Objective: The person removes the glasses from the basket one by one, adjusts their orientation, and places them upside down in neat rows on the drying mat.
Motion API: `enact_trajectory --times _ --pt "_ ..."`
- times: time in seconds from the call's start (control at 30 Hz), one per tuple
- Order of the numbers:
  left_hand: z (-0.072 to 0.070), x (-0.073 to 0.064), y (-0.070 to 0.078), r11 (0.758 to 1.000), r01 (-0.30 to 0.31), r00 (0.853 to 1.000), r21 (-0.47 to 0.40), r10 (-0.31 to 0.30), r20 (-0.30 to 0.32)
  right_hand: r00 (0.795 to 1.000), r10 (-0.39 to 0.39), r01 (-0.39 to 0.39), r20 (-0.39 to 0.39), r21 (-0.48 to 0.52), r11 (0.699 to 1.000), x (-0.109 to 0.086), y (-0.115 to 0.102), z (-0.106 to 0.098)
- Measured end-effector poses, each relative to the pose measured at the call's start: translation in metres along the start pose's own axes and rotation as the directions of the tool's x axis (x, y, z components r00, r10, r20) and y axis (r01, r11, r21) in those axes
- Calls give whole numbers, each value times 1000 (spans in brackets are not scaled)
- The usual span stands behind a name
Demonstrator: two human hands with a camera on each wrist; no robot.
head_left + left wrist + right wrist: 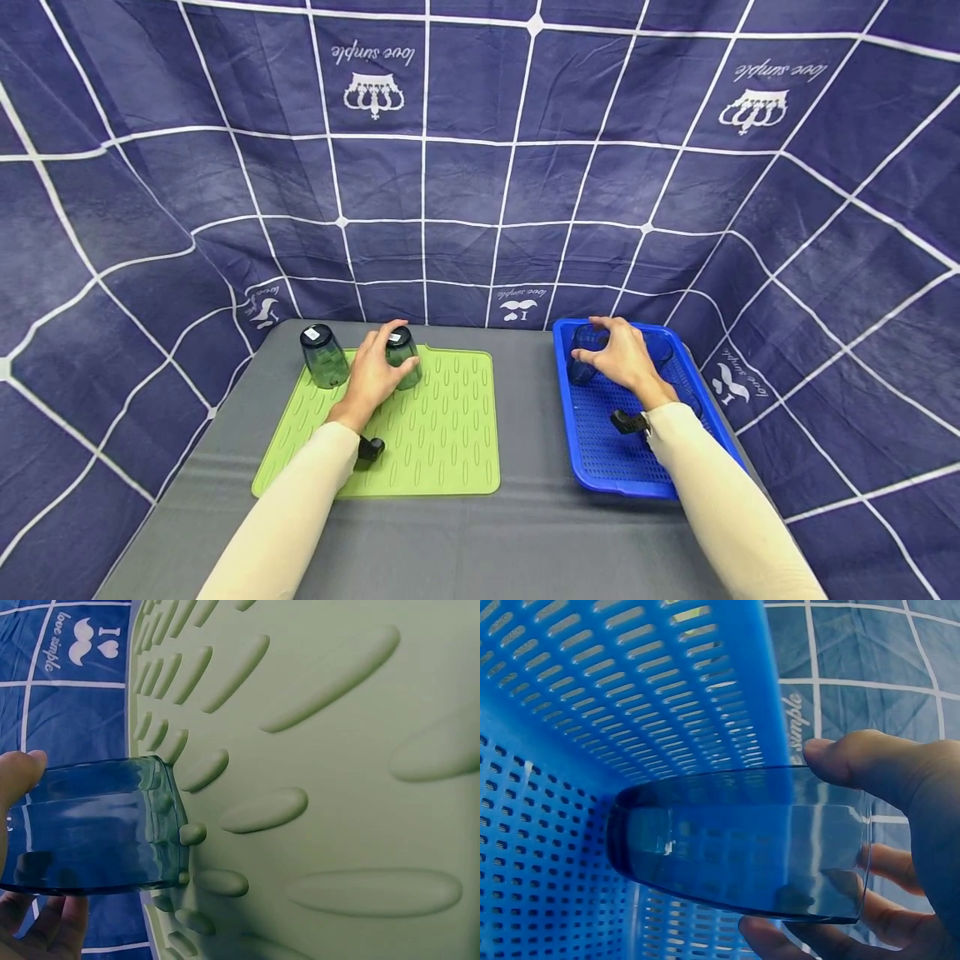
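My left hand [372,367] grips a dark, clear drinking glass [410,380] near its top, thumb on one side and fingers on the other. This glass stands upside down on a green drying mat [450,417]; its rim meets the ridged surface in the left wrist view. A second upside-down glass [327,362] is just left of that hand. Inside a blue plastic basket [573,450], my right hand [628,358] holds another drinking glass [720,840] by its upper end. That glass has its mouth up and its base low by the basket wall.
More clear glass [660,346] shows in the basket's right part, partly behind the right wrist. Grey tabletop [528,417] lies between mat and basket. A blue checked cloth [465,183] hangs behind the table and along both sides.
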State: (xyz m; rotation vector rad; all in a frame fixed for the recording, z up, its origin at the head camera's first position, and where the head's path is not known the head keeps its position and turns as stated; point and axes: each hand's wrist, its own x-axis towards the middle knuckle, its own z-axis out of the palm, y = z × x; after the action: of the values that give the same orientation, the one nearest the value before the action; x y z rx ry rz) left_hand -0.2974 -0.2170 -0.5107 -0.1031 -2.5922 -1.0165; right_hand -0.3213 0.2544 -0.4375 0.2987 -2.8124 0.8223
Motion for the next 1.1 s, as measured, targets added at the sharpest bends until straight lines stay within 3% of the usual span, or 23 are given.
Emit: enact_trajectory --times 0.7,1.1 --pt "-1 1 -2 1000 3 1000 -12 -3 0 993 -2 -2 -119 -30 1000 -31 -28 -17" --pt "0 -2 0 1000 -17 1000 -13 17 3 976 -39 32 -214 -37 999 -45 -52 -23"
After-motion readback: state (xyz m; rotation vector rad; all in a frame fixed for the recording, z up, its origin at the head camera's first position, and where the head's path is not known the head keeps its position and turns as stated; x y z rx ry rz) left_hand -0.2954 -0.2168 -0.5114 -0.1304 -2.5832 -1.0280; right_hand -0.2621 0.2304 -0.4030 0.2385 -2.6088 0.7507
